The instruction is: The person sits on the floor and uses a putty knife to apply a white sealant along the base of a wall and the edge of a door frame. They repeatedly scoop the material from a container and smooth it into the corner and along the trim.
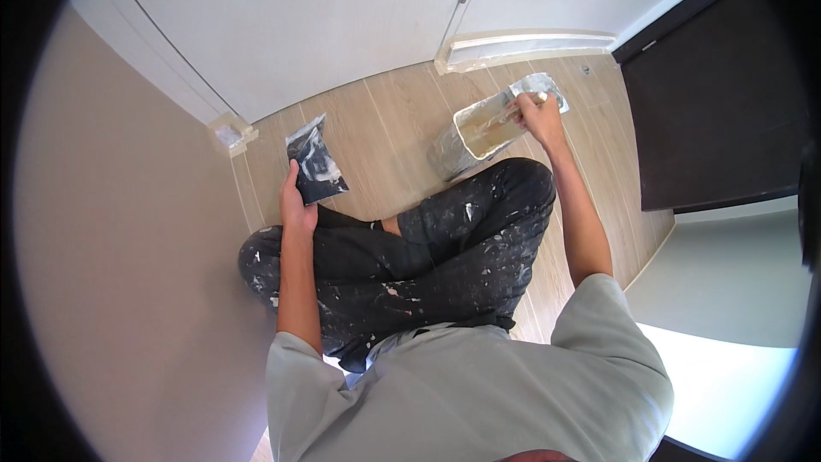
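My left hand (pixel 298 205) grips a wide dark scraper plate (pixel 316 154) by its near edge, thumb on top. White filler is smeared across the plate's face. My right hand (pixel 538 118) is closed around a slim pale-handled tool (pixel 539 97) above a long rectangular tub (pixel 462 144). The tool's working end points down toward the tub and is hard to make out, so I cannot tell its kind. Whitish residue coats the tub's rim and walls. A grey-white smeared surface (pixel 534 83) shows at the tub's far end, partly behind my right hand.
My crossed legs in paint-spotted dark trousers (pixel 410 265) rest on the wood-look floor (pixel 385 111). White door panels (pixel 299 26) stand ahead. Masking tape edges a low white strip (pixel 530 47) and a corner block (pixel 229 133). A dark door (pixel 718 103) is at right, a beige wall (pixel 128 231) at left.
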Demonstrator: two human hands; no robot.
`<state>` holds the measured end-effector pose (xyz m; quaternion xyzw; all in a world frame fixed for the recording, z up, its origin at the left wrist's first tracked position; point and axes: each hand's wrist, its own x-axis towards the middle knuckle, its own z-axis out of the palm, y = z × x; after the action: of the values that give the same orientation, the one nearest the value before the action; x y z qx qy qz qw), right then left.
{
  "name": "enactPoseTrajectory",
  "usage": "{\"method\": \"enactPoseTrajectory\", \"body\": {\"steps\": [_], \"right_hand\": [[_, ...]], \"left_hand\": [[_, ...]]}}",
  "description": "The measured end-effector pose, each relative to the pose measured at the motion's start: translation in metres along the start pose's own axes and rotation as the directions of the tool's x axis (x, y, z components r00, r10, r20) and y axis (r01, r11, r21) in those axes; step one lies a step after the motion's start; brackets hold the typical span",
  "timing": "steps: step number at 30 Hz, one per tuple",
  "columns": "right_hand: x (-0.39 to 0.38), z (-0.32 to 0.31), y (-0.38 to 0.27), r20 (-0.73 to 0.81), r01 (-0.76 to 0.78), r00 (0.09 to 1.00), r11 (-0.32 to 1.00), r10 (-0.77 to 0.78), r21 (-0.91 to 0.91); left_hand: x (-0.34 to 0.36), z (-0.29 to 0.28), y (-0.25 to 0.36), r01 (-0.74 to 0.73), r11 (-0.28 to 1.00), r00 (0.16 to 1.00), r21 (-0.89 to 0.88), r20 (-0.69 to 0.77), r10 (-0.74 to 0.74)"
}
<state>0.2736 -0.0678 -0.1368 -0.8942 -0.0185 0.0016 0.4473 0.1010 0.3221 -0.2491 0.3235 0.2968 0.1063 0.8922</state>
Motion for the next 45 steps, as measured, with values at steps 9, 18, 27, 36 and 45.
{"method": "enactPoseTrajectory", "body": {"steps": [9,18,27,36,45], "right_hand": [[-0.008,0.017,-0.009,0.101,0.02,0.995,0.999,-0.017,-0.038],[-0.014,0.031,0.014,0.139,0.078,0.989,0.986,-0.057,-0.149],[-0.004,0.033,0.034,-0.045,0.098,0.993,0.973,-0.109,-0.207],[-0.04,-0.047,-0.012,-0.038,-0.064,0.997,0.98,0.072,0.19],[-0.076,-0.127,-0.032,-0.247,0.074,0.969,0.942,0.01,0.328]], "left_hand": [[0.003,0.0,-0.003,-0.029,0.999,0.999,-0.029,-0.02,0.029],[0.0,0.008,-0.006,-0.016,0.999,1.0,-0.033,-0.005,0.016],[-0.002,0.012,-0.009,-0.025,1.0,1.0,0.001,0.007,0.025],[-0.008,0.045,-0.016,-0.063,0.998,0.995,0.029,0.078,0.06],[0.006,0.147,-0.044,-0.143,0.965,0.975,0.222,0.197,0.099]]}}
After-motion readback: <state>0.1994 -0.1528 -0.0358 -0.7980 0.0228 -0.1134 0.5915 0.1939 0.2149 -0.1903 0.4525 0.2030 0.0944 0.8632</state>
